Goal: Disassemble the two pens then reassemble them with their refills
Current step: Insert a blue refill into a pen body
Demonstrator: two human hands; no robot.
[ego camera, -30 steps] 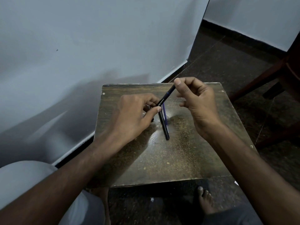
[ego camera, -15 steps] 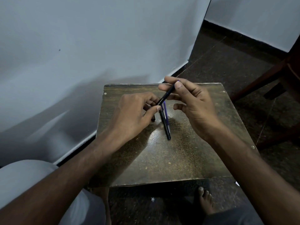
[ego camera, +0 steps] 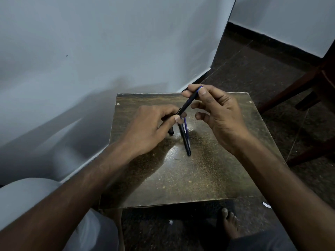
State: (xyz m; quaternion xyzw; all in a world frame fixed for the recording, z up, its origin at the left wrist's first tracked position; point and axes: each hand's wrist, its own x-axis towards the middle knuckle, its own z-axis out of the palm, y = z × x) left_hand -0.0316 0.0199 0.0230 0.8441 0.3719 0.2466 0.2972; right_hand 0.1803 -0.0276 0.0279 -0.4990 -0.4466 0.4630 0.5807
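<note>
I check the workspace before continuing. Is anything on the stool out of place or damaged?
Nothing looks damaged. A black barrel and a blue refill lie loose on the stool, as expected mid-disassembly. Both hands hold the other pen.

dim room | glare patch on table point(ego camera: 174, 156) | arm shadows on wall point(ego camera: 90, 69) | wide-angle edge bending

One black pen barrel point(ego camera: 186, 104) is raised off the table, tilted, with a blue end uppermost. A second black barrel point(ego camera: 184, 140) lies flat, a thin blue refill point(ego camera: 186, 128) just beside it.
</note>
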